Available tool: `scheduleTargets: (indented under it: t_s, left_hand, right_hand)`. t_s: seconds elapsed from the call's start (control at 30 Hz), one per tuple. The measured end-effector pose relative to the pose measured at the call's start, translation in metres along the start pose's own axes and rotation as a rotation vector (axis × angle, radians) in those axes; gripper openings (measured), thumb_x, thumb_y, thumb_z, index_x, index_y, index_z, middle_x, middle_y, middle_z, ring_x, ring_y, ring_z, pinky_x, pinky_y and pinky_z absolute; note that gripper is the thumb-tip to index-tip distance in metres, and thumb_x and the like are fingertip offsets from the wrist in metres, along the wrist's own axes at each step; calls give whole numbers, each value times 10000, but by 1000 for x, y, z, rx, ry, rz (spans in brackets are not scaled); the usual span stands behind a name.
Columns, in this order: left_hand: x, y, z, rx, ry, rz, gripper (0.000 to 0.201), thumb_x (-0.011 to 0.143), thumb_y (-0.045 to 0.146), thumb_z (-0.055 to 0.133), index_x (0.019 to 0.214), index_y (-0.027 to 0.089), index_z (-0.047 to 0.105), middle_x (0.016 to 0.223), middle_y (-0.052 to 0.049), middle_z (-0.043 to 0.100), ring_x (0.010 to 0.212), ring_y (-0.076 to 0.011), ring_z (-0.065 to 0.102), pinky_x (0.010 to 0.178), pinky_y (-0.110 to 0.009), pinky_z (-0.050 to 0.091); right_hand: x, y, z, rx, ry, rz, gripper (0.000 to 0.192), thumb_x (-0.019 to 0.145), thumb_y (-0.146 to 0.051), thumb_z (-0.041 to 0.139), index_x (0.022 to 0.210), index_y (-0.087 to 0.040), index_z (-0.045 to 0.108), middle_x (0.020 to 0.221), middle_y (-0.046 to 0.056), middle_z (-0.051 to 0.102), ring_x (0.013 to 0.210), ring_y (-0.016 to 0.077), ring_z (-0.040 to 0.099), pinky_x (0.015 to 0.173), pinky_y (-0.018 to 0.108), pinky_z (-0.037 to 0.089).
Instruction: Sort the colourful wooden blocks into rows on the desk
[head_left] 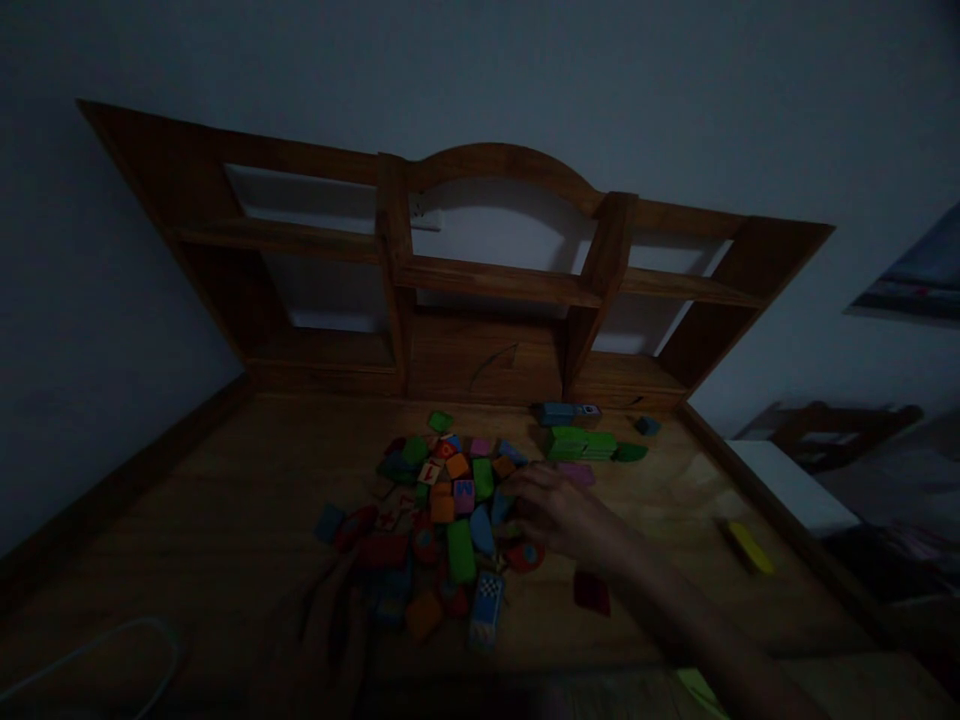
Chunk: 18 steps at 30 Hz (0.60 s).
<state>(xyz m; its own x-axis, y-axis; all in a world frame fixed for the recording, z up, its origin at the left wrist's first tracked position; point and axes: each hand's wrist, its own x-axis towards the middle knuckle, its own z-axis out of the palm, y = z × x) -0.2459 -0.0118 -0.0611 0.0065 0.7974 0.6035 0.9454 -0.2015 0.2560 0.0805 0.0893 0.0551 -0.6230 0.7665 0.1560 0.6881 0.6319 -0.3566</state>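
Head view. A dim wooden surface [225,520] is shown, backed by a brown wooden shelf unit [495,280] with open compartments. A loose pile of small painted wooden blocks [442,510] in green, orange, blue, red and pink is spread across the middle of the surface. The right hand [559,515] is extended from the lower right and is laid at the right edge of the pile, beside a blue rounded block [482,530] and a green oblong block [460,552]; its fingers [525,490] appear loosely curled towards the blocks, though in this light it cannot be told whether a block is pinched. The left hand [334,625] is seen low at the left of the pile, its fingers apparently spread flat on the surface; the shadow leaves this uncertain. A stack of flat green blocks [581,443] is set behind the right hand, near the shelf unit. A dark red square block [592,592] lies apart just right of the forearm, and a yellow oblong piece [750,547] lies well apart near the right edge.
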Motion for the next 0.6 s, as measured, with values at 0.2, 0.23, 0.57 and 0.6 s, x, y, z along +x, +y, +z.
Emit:
scheduleTargets:
  t_s: [0.2,0.23,0.57,0.6]
  left_hand:
    - [3,4,-2,-9,29,-55,512,924,290,478,1431,226,473,1287,-132,622,1122,-294,581,977,-457,471]
    - [3,5,-2,-17,30,-45,513,925,289,476,1435,232,472,1294,-128,622,1132,-292,579,984,-455,469]
    - [2,10,-2,-23,-6,-63,464,957,247,410,1412,218,492,1311,-119,615,1147,-276,566,975,-430,466]
    - [2,10,-2,-24,-1,-64,460,957,252,416,1408,219,495,1311,-118,615,1157,-279,561,977,-430,464]
  right_hand:
    - [9,-11,20,-26,-72,-86,447,903,-173,716,1331,-265,627,1307,66,608,1237,238,561,1026,370,488]
    - [10,-13,21,-40,-81,-109,449,908,-143,695,1333,-268,627,1308,64,609,1233,235,559,1031,372,483]
    - [28,-23,12,-39,-170,-242,369,936,-110,632,1271,-262,661,1259,28,685,1172,215,593,1020,337,464]
    - [30,-22,13,-46,-173,-257,359,937,-115,636,1264,-260,665,1280,34,677,1197,221,585,1039,353,456]
